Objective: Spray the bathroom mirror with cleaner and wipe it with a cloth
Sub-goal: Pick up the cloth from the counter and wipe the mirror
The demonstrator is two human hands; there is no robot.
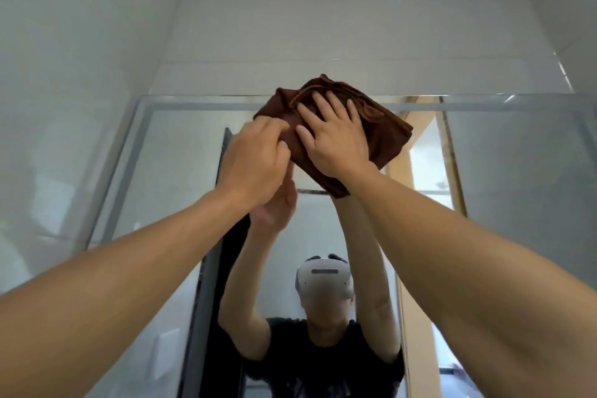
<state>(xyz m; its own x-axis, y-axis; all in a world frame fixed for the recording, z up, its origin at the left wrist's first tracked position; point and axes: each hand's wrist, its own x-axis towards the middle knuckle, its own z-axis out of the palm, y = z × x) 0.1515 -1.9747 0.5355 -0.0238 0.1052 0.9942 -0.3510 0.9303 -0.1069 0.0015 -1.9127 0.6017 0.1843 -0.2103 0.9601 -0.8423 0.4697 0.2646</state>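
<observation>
While both arms reach upward, a dark brown cloth (384, 132) lies pressed against the upper part of the bathroom mirror (517, 171), its top edge overlapping the mirror's pale frosted border (200, 104). It is folded into a thick, roughly square pad, turned like a diamond, with rumpled folds and a lighter seam showing along the upper side. The right hand (332, 142) lies flat on the middle of the cloth, fingers spread wide and pointing up, palm holding it to the glass. The left hand (255, 158) sits just beside it at the cloth's left corner, fingers curled narrow and pinching the edge between thumb and fingertips. The two hands nearly touch. The cloth's lower corner hangs just below the right wrist. Lower in the glass, the reflection shows a person in a black shirt (290, 352) with both arms raised and a white headset (323, 281) worn on the head. Pale wall tiles (323, 10) rise above the mirror.
</observation>
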